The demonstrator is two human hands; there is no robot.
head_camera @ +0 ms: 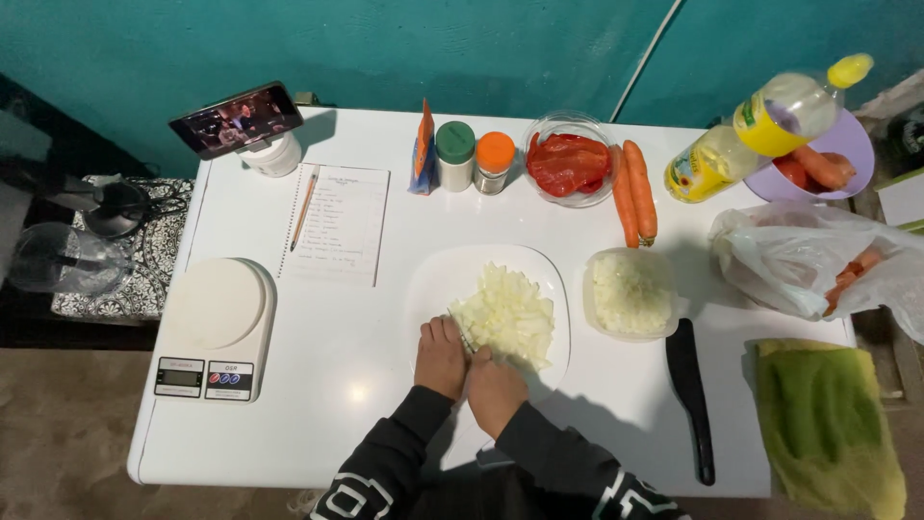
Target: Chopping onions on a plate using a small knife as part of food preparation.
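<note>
A pile of chopped white onion (508, 318) lies on a white oval cutting board (438, 279) in the middle of the table. My right hand (496, 390) is closed around a knife handle, and the thin blade (464, 335) points away from me into the near left edge of the pile. My left hand (441, 356) rests on the board just left of the blade. Its fingers are curled down against the pile, and what lies under them is hidden. Both arms wear dark sleeves with white print.
A clear tub of chopped onion (630, 292) stands right of the board, with a black knife sheath (691, 395) and a green-yellow cloth (823, 424) nearer. Behind are carrots (635, 193), a bowl of red pepper (568, 166), two spice jars (474, 156), a notebook (337, 223), a phone (236, 119), oil bottles (760, 130); a scale (217, 327) at left.
</note>
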